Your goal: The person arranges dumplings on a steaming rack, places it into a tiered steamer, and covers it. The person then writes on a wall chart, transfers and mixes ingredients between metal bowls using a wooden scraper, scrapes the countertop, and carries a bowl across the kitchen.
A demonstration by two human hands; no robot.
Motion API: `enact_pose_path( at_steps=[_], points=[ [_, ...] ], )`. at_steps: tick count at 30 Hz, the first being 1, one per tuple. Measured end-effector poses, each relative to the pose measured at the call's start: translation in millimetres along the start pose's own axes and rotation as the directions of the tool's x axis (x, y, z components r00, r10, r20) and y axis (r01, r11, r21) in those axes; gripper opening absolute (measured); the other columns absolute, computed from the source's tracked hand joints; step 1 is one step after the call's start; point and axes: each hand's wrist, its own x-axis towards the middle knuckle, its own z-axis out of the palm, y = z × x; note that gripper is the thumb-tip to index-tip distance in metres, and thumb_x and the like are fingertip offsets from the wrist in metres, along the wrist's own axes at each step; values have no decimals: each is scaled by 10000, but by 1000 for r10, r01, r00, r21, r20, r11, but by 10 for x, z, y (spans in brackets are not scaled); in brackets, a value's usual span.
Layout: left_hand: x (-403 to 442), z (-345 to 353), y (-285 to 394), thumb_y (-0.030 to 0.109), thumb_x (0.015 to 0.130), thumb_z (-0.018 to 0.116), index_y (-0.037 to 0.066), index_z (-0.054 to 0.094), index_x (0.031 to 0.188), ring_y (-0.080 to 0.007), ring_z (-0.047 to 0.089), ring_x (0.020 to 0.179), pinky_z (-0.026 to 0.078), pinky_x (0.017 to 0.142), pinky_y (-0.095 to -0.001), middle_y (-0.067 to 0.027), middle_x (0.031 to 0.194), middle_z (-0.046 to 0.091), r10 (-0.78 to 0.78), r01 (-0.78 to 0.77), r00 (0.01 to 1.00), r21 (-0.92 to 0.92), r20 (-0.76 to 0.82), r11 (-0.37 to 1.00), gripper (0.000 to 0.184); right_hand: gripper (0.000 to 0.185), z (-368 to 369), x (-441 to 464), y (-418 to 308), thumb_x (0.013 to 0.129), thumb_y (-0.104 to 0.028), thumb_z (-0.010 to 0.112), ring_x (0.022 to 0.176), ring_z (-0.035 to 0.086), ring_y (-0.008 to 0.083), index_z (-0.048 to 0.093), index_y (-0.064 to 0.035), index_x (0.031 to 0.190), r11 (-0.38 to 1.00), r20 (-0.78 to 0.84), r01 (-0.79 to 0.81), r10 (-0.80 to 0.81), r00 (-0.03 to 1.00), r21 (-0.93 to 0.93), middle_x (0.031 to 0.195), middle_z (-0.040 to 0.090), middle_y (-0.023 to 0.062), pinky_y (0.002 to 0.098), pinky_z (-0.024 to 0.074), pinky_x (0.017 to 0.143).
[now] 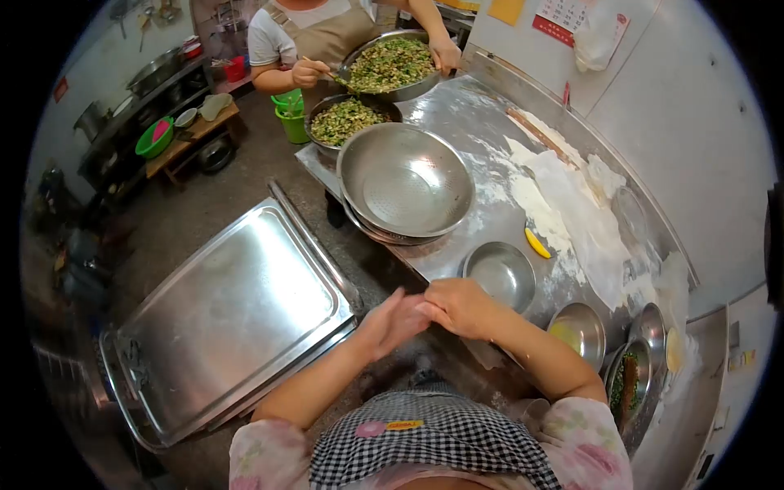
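Note:
Before my chequered apron, my two hands meet above the gap between the cart and the table. The fingers of my left hand (394, 323) are stretched out and slightly blurred, and I see nothing held in them. My right hand (462, 308) is closed, its curled fingers against the tips of my left hand; whatever lies inside is hidden. Just beyond my right hand stands a small metal bowl (500, 276) on the steel table. A wide metal basin (406, 180), with small holes in its bottom, sits farther back on a stack at the table's edge.
Across the table a person (322, 37) tilts a basin of chopped green filling (390, 65) over another filled basin (347, 122). A steel-topped cart (237, 318) stands left. Flour (539, 200), a yellow scraper (536, 242), a rolling pin (541, 136) and several bowls lie right.

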Motion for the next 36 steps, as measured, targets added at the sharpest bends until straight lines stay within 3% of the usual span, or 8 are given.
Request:
enact_pose_path(
  at_steps=[5,15,20,23,25,28,32,36],
  points=[
    [1056,798,11,423,913,345,-24,439,1213,-267,503,1087,400,931,-399,-165,1207,496,-169,246,910,-167,379,955,546,188,-164,-408,143,790,-196,566,807,519,356,516,-16,770,981,-206,-107,72,976,-161,828,535,164,425,412,731],
    [2822,1769,-431,330,903,385,38,434,1210,-268,496,1050,420,886,-378,-147,1237,460,14,51,982,-338,187,940,427,452,-733,-1105,1274,823,-211,507,1151,405,296,415,35,1192,906,-671,-368,141,728,-210,1254,419,192,383,327,947],
    [3006,2159,-1011,343,902,409,23,314,1327,-217,334,1237,270,1016,-315,-127,1356,348,65,-93,978,141,196,986,539,525,-1054,-1315,1884,847,-306,441,1204,339,277,340,11,1253,923,-717,-384,286,636,28,1309,357,170,391,260,988],
    [2712,2855,-899,353,901,429,5,228,1364,-227,205,1315,176,1059,-324,-138,1416,252,291,-493,859,523,422,696,613,569,-1238,-1487,2049,862,-362,401,1237,300,266,294,-2,1290,928,-752,-293,359,553,229,1342,320,156,396,220,1012],
    [3070,2856,-1022,346,900,437,-19,223,1356,-236,207,1315,186,1056,-322,-148,1419,239,542,-735,562,678,625,-21,623,600,-1450,-1493,2119,871,-400,375,1258,273,258,264,-12,1315,898,-768,-135,429,476,418,1364,295,147,399,193,1028],
    [3483,2555,-805,399,910,400,14,192,1374,-252,114,1343,129,1080,-344,-120,1455,141,348,-420,846,907,403,-29,638,645,-1920,-1513,1982,886,-457,335,1290,234,247,219,-26,1351,715,-752,256,562,343,651,1397,258,133,404,152,1053],
    [3766,2218,-1119,469,879,426,57,240,1371,-249,314,1243,273,1001,-346,-129,1366,316,184,-166,983,347,-21,923,669,686,-2110,-1513,1563,903,-506,289,1324,191,232,167,-40,1390,796,-911,442,365,193,413,1430,222,121,413,102,1077],
    [3157,2647,-912,495,867,444,62,261,1363,-206,463,1055,377,887,-328,-93,1155,505,155,-158,965,-6,211,987,684,533,-1381,-1825,3044,885,-299,436,1271,295,299,335,-7,1319,945,-680,-178,321,659,275,1354,366,148,392,191,1053]
  ],
)
